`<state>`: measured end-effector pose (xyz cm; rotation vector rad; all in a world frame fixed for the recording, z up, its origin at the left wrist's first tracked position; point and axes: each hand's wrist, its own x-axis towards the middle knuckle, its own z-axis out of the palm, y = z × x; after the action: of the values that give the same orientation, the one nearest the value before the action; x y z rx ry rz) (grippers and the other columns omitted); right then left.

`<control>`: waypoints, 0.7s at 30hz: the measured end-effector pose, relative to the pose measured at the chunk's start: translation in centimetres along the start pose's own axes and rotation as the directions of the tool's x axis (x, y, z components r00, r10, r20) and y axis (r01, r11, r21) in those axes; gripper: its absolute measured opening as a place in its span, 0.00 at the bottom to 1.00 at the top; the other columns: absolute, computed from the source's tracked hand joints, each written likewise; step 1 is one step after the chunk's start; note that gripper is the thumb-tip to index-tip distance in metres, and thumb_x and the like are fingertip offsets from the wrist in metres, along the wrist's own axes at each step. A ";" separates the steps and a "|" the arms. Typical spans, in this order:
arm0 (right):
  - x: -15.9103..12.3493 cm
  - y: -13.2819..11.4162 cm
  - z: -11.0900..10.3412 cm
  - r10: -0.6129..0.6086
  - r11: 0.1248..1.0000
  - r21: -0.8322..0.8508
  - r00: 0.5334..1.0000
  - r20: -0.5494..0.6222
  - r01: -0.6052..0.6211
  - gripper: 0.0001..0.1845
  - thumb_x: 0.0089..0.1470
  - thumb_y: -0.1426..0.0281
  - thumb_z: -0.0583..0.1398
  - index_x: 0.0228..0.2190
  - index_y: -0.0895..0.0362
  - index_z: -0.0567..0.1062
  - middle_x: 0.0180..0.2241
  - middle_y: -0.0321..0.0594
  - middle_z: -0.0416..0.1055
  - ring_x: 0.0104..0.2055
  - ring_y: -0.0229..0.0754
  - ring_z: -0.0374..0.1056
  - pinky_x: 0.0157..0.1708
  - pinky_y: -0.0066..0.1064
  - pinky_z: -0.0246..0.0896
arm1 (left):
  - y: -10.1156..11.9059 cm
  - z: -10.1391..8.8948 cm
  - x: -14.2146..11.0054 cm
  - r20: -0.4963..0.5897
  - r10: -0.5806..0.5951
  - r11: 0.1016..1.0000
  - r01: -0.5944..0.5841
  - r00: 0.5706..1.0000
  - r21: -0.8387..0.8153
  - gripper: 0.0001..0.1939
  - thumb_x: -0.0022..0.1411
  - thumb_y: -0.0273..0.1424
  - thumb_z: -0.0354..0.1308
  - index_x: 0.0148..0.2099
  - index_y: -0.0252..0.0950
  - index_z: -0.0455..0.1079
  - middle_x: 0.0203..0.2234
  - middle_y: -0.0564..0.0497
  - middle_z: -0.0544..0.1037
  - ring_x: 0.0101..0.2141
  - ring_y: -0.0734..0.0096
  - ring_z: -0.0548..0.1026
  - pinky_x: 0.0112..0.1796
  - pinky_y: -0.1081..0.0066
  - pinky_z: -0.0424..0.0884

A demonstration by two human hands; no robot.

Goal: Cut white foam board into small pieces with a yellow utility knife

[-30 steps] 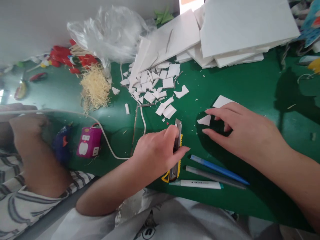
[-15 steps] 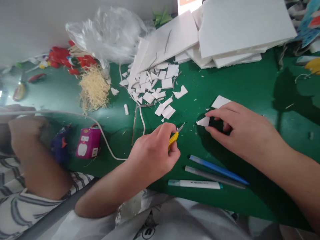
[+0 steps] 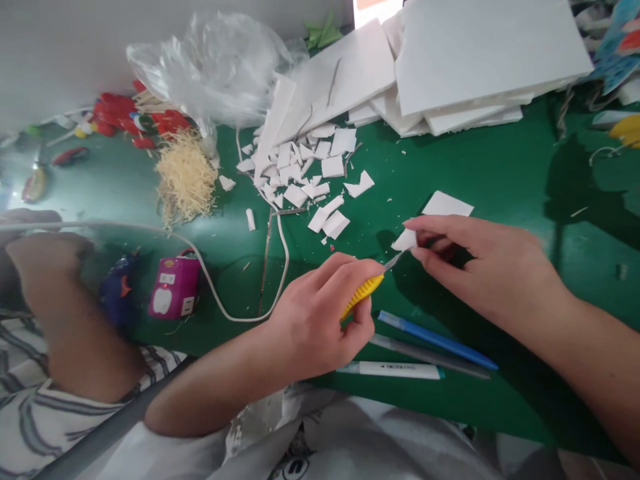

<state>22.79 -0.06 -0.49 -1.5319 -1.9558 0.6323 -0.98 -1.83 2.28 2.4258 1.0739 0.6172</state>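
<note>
My left hand (image 3: pixel 325 313) is closed around a yellow utility knife (image 3: pixel 364 293), its blade pointing up and to the right. The blade tip is at the lower edge of a small white foam piece (image 3: pixel 405 239). My right hand (image 3: pixel 465 253) pinches that piece between thumb and fingers, just above the table. Beyond the right fingers a larger white foam piece (image 3: pixel 447 204) lies flat on the green table (image 3: pixel 400 170). Whether the blade has cut into the foam, I cannot tell.
White foam scraps (image 3: pixel 300 173) are heaped behind my left hand, before stacked foam boards (image 3: pixel 490 53). Markers (image 3: pixel 435 339) lie near the front edge. A white cable (image 3: pixel 215 290) curves past a magenta box (image 3: pixel 175 287). A co-worker's arm (image 3: pixel 70 313) rests at left.
My left hand has moved right, bringing the knife blade up to the small foam piece. The right hand still pinches the piece, which is tilted differently, and has shifted slightly.
</note>
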 end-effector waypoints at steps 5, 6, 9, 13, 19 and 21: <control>-0.1 0.1 0.2 -0.005 1.000 0.006 1.000 0.028 0.005 0.19 0.56 0.72 0.59 0.46 0.52 0.84 0.33 0.36 0.83 0.26 0.38 0.75 0.28 0.29 0.71 | -0.3 0.5 -0.1 0.018 0.017 1.000 -0.016 1.000 -0.023 0.14 0.67 0.20 0.53 0.54 0.33 0.69 0.41 0.46 0.81 0.39 0.68 0.81 0.39 0.72 0.80; -0.1 0.1 0.2 -0.007 1.000 0.003 1.000 0.028 0.007 0.19 0.56 0.72 0.59 0.46 0.52 0.84 0.33 0.36 0.82 0.26 0.37 0.75 0.28 0.29 0.71 | -0.3 0.5 -0.1 0.017 0.017 1.000 -0.016 1.000 -0.020 0.14 0.67 0.20 0.54 0.54 0.33 0.69 0.41 0.46 0.81 0.39 0.68 0.81 0.38 0.72 0.80; -0.3 0.2 0.3 -0.019 1.000 -0.018 0.999 0.027 0.019 0.18 0.57 0.72 0.59 0.46 0.52 0.84 0.32 0.35 0.81 0.26 0.37 0.74 0.28 0.29 0.70 | -0.4 0.6 -0.1 0.014 0.019 1.000 -0.018 1.000 -0.017 0.14 0.68 0.20 0.54 0.54 0.32 0.69 0.41 0.46 0.81 0.39 0.67 0.82 0.37 0.71 0.80; -0.3 0.3 0.3 -0.045 0.998 -0.045 0.999 0.020 0.046 0.18 0.58 0.72 0.59 0.47 0.51 0.84 0.31 0.35 0.81 0.26 0.37 0.73 0.28 0.30 0.70 | -0.5 0.8 0.1 0.020 0.027 0.999 -0.027 0.999 -0.019 0.14 0.68 0.20 0.54 0.54 0.31 0.70 0.40 0.45 0.81 0.39 0.67 0.82 0.37 0.71 0.81; -0.2 0.4 0.2 -0.058 0.997 -0.051 0.998 0.029 0.060 0.18 0.58 0.72 0.59 0.47 0.52 0.84 0.31 0.35 0.80 0.26 0.37 0.72 0.28 0.29 0.69 | -0.5 0.9 0.0 0.027 0.020 1.000 -0.019 0.999 -0.014 0.14 0.68 0.20 0.53 0.55 0.31 0.69 0.40 0.45 0.81 0.39 0.67 0.81 0.37 0.71 0.81; -0.2 0.4 0.3 -0.056 0.997 -0.048 0.998 0.033 0.058 0.18 0.58 0.73 0.59 0.47 0.52 0.84 0.30 0.35 0.80 0.26 0.37 0.72 0.29 0.29 0.69 | -0.5 0.9 0.0 0.026 0.022 1.000 -0.022 0.999 -0.016 0.14 0.68 0.20 0.53 0.55 0.31 0.69 0.40 0.45 0.81 0.39 0.67 0.81 0.36 0.71 0.81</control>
<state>22.93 -0.18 -0.97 -1.4979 -2.0450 0.5920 -0.83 -1.70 1.29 2.4283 1.0290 0.5975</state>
